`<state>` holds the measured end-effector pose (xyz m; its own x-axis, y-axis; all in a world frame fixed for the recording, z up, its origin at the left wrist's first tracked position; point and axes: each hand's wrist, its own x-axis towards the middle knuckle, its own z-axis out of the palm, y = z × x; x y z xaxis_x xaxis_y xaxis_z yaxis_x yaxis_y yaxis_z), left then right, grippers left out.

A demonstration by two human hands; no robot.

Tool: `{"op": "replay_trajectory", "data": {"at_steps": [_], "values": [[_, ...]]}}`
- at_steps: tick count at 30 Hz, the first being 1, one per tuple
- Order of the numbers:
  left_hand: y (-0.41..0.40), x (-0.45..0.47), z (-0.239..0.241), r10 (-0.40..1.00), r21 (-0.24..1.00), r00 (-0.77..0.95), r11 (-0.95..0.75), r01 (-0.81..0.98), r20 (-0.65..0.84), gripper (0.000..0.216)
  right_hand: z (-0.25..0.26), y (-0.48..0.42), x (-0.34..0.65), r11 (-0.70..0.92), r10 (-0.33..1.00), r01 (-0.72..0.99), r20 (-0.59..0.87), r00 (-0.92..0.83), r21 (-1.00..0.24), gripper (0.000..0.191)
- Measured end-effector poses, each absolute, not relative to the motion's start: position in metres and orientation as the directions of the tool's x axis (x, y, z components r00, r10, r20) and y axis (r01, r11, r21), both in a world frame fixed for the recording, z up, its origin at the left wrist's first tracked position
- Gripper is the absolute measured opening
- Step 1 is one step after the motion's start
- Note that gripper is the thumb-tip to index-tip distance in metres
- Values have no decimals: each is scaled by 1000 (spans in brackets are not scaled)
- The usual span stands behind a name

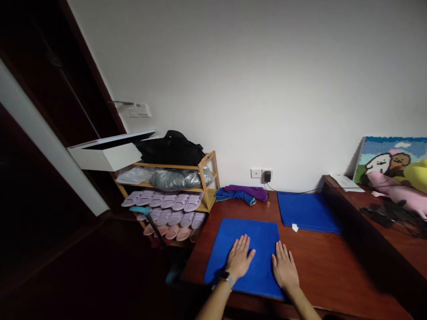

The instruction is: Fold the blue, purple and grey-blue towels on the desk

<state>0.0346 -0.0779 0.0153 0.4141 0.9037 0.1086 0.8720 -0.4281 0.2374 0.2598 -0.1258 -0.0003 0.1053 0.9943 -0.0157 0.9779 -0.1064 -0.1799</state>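
A folded blue towel (253, 235) lies flat on the reddish wooden table (327, 266) in front of me. My left hand (240, 258) rests palm down on its middle, fingers stretched out, a watch on the wrist. My right hand (284, 266) lies flat beside it on the towel's right edge, fingers out as well. Neither hand holds anything. A second blue towel (307, 211) lies folded farther back on the table, with a small white tag at its front edge.
A crumpled purple and blue cloth (243, 194) sits at the table's back by a wall socket with a charger (267, 176). A wooden shoe rack (173, 200) with slippers stands left. A raised shelf (383, 213) with plush toys and cables runs along the right.
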Motion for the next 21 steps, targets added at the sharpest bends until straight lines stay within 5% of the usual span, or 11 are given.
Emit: {"op": "replay_trajectory", "data": {"at_steps": [6, 21], "values": [[-64, -54, 14, 976, 175, 163, -187, 967, 143, 76, -9, -125, 259, -123, 992, 976, -10, 123, -181, 70], [-58, -61, -7, 965, 153, 154, -188, 970, 213, 75, 3, -67, 258, -141, 990, 963, -33, 137, -229, 69]]}}
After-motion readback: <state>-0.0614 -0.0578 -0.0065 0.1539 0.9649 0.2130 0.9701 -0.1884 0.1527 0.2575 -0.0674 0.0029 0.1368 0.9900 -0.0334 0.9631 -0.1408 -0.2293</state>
